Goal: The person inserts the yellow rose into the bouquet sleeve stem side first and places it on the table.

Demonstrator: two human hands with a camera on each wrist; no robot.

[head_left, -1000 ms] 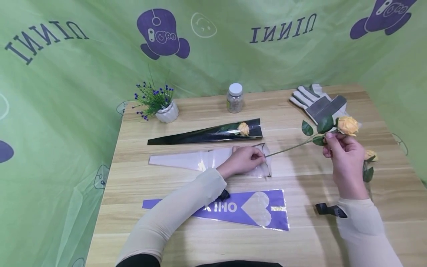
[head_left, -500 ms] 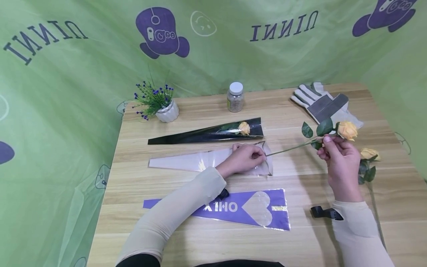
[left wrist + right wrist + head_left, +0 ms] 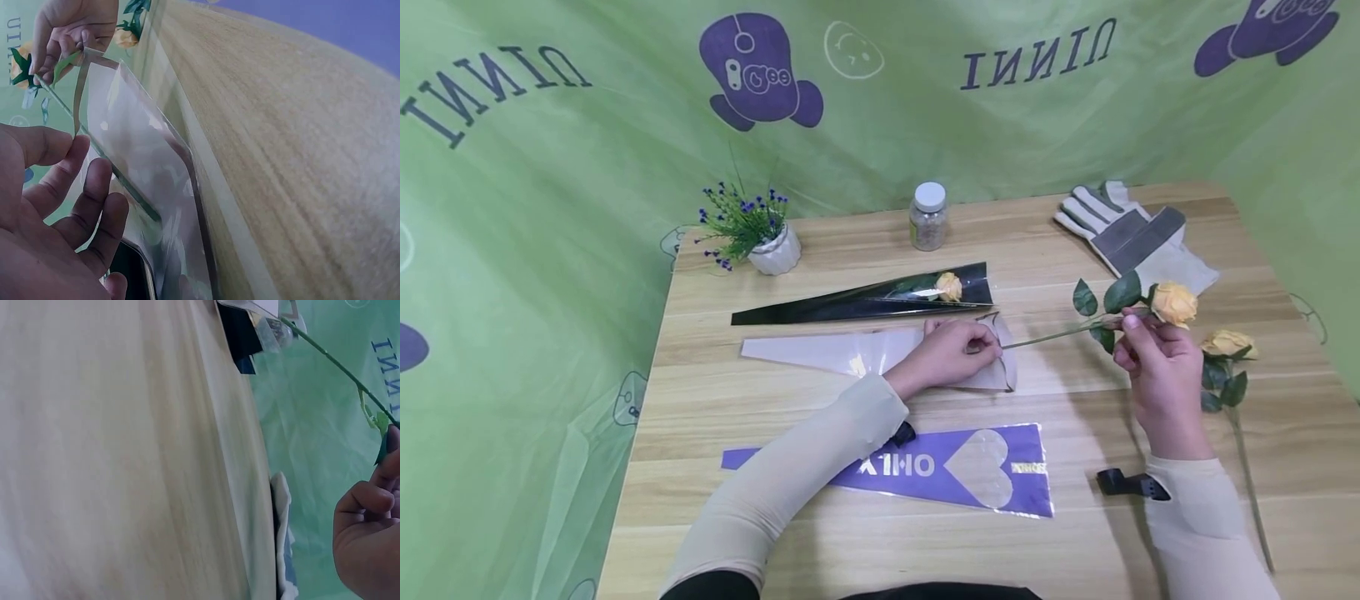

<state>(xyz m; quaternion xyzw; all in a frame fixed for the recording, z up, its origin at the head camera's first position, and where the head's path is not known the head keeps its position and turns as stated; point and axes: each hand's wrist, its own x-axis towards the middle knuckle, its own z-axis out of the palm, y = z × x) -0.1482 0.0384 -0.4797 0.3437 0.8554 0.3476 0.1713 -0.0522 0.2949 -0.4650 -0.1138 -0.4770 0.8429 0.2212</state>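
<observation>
My left hand pinches the mouth edge of a white and clear flower sleeve between thumb and index finger. In the left wrist view the sleeve stands open at its mouth, and the lower end of a green stem lies within it. That stem belongs to a yellow-orange artificial rose, pinched near the bloom by my right hand. Green leaves spread beside those fingers. In the right wrist view the stem slants from the right hand to the sleeve.
Behind lies a black sleeve with a rose inside. A purple printed sleeve lies in front. Another rose rests at the right. Along the back are a potted plant, a lidded jar and work gloves.
My right hand has moved slightly left with the rose, toward the sleeve. The sleeve's narrow end has shifted a little to the right and back; my left hand keeps its grip at the mouth.
</observation>
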